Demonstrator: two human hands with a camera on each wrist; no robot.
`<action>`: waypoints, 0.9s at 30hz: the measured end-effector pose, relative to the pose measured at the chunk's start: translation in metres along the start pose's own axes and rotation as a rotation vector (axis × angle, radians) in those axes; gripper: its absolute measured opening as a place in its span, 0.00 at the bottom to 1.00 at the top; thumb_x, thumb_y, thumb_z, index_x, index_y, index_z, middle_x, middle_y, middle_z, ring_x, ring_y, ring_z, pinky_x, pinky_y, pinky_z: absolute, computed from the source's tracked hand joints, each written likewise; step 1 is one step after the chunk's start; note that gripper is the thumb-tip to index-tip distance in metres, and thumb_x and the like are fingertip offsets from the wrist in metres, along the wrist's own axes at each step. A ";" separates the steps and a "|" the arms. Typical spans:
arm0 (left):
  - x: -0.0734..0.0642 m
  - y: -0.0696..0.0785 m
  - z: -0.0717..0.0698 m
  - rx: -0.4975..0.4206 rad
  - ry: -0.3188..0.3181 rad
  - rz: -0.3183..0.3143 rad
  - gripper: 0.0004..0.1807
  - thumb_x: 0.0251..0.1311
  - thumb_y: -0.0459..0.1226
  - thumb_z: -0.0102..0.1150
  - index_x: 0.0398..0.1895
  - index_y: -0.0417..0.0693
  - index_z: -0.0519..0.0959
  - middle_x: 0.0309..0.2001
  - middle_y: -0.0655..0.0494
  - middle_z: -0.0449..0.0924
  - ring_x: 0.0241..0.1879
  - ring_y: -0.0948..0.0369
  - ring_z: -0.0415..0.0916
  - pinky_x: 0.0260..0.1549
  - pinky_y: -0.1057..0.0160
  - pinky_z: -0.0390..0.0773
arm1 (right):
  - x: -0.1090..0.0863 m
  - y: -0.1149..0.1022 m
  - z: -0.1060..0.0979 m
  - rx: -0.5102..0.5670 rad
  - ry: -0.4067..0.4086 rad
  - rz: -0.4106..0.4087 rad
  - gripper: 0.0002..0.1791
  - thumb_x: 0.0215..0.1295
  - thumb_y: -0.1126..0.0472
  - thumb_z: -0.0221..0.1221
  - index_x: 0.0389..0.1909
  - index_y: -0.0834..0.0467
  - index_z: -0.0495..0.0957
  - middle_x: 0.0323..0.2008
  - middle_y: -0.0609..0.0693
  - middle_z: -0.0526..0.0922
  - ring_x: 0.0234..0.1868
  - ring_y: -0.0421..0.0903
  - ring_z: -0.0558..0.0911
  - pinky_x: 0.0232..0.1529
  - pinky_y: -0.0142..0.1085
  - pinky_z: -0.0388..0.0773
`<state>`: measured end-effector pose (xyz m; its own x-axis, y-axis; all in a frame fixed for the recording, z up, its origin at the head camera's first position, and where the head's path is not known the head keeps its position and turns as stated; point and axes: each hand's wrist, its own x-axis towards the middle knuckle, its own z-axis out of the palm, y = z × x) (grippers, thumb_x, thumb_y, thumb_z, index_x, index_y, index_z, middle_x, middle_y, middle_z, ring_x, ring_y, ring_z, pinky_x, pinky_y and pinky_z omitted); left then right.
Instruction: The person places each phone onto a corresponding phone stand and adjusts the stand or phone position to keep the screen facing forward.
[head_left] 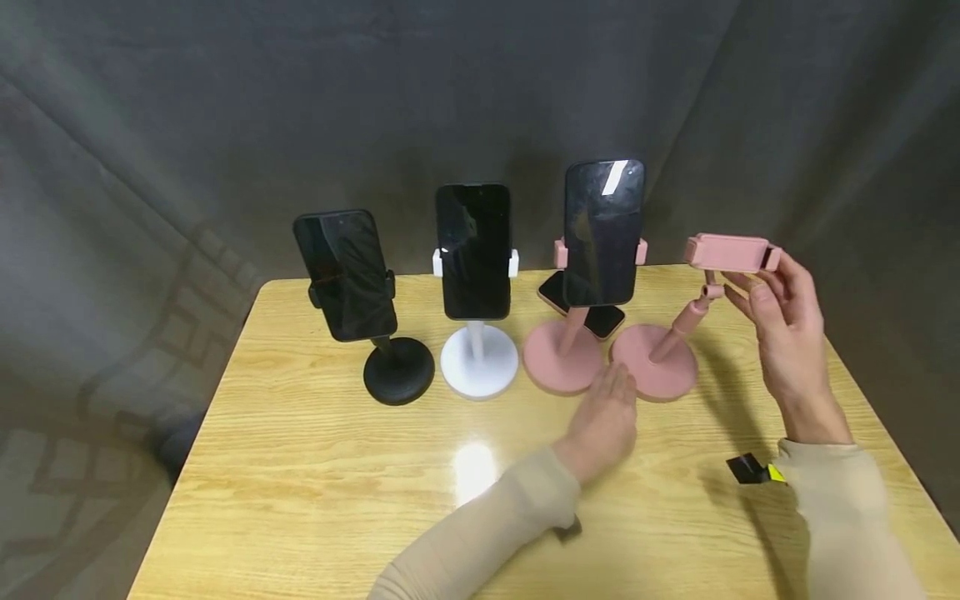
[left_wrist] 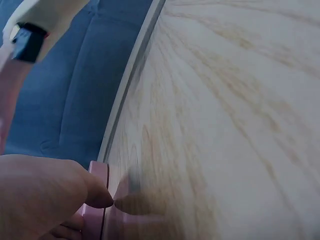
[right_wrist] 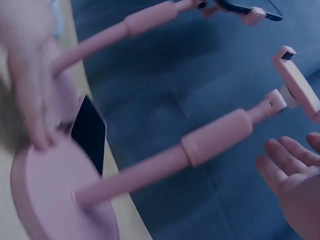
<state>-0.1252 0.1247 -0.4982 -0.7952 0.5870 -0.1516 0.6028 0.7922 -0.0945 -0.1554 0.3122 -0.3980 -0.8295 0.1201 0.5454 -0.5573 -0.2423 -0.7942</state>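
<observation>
At the right end of the row stands a pink phone stand (head_left: 656, 367) with no phone in its holder (head_left: 727, 252). My left hand (head_left: 602, 423) reaches across, its fingers extended and touching the left edge of that stand's round base (right_wrist: 55, 185). In the left wrist view the thumb (left_wrist: 65, 182) lies along the base's rim. By the right end of the holder is my right hand (head_left: 793, 333). The right wrist view shows its fingers (right_wrist: 285, 157) loosely spread, apart from the stand's pole (right_wrist: 220, 135).
To the left, a black stand (head_left: 399, 371), a white stand (head_left: 480, 362) and another pink stand (head_left: 562, 358) each hold an upright phone. A further phone (head_left: 603, 321) lies flat behind the pink pair. A small black tag (head_left: 746, 468) is near my right sleeve; a dark curtain hangs behind.
</observation>
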 end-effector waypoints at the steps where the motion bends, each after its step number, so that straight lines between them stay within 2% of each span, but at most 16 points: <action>1: 0.000 0.001 -0.001 0.010 -0.009 -0.004 0.31 0.79 0.43 0.38 0.82 0.49 0.58 0.82 0.53 0.51 0.82 0.57 0.43 0.81 0.60 0.41 | 0.003 0.000 0.001 0.059 -0.018 0.022 0.25 0.78 0.73 0.47 0.74 0.67 0.61 0.63 0.60 0.75 0.61 0.51 0.81 0.61 0.32 0.81; 6: -0.002 0.003 -0.003 0.052 -0.019 -0.005 0.31 0.79 0.45 0.38 0.82 0.49 0.57 0.82 0.53 0.51 0.82 0.57 0.43 0.81 0.60 0.41 | 0.014 0.001 0.010 0.185 -0.038 0.121 0.23 0.80 0.68 0.46 0.73 0.67 0.63 0.58 0.59 0.79 0.52 0.50 0.83 0.57 0.36 0.84; 9: -0.004 0.003 -0.004 0.053 -0.018 -0.002 0.31 0.78 0.46 0.39 0.82 0.49 0.57 0.82 0.53 0.51 0.82 0.56 0.44 0.81 0.59 0.41 | 0.016 0.005 0.013 0.229 -0.047 0.144 0.22 0.81 0.65 0.46 0.69 0.70 0.68 0.52 0.59 0.82 0.47 0.50 0.85 0.55 0.36 0.84; 13: -0.008 0.003 -0.006 0.020 -0.019 -0.013 0.31 0.79 0.45 0.39 0.82 0.50 0.57 0.82 0.54 0.52 0.82 0.57 0.44 0.81 0.62 0.45 | 0.017 0.011 0.017 0.310 -0.050 0.170 0.23 0.81 0.58 0.46 0.65 0.70 0.71 0.47 0.59 0.81 0.40 0.50 0.86 0.49 0.33 0.84; 15: -0.009 0.003 -0.007 0.011 -0.012 -0.016 0.31 0.79 0.45 0.39 0.82 0.49 0.57 0.82 0.54 0.52 0.82 0.57 0.45 0.80 0.63 0.48 | 0.017 0.013 0.019 0.289 -0.039 0.179 0.24 0.81 0.54 0.44 0.66 0.67 0.71 0.48 0.56 0.82 0.35 0.47 0.84 0.44 0.31 0.84; 17: -0.010 0.002 -0.008 0.006 -0.001 -0.017 0.31 0.79 0.45 0.40 0.81 0.49 0.58 0.82 0.54 0.53 0.82 0.57 0.46 0.80 0.63 0.49 | 0.018 0.015 0.022 0.310 -0.032 0.186 0.27 0.81 0.51 0.42 0.66 0.67 0.70 0.48 0.58 0.83 0.32 0.46 0.81 0.38 0.30 0.82; 20: -0.010 0.002 -0.008 0.012 0.022 -0.012 0.31 0.78 0.45 0.41 0.81 0.49 0.59 0.81 0.54 0.55 0.81 0.57 0.48 0.80 0.63 0.51 | 0.019 0.017 0.027 0.267 -0.007 0.180 0.29 0.81 0.48 0.41 0.65 0.67 0.71 0.46 0.59 0.86 0.28 0.45 0.75 0.31 0.29 0.78; 27: -0.011 0.001 -0.007 0.010 0.038 -0.002 0.31 0.78 0.45 0.42 0.81 0.47 0.59 0.81 0.52 0.56 0.81 0.56 0.49 0.79 0.63 0.52 | 0.021 0.017 0.037 0.282 0.029 0.176 0.29 0.82 0.48 0.36 0.59 0.68 0.72 0.37 0.58 0.80 0.24 0.47 0.63 0.25 0.31 0.66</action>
<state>-0.1164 0.1204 -0.4894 -0.7981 0.5918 -0.1135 0.6019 0.7916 -0.1049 -0.1805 0.2746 -0.3901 -0.9153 0.0794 0.3948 -0.3763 -0.5181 -0.7681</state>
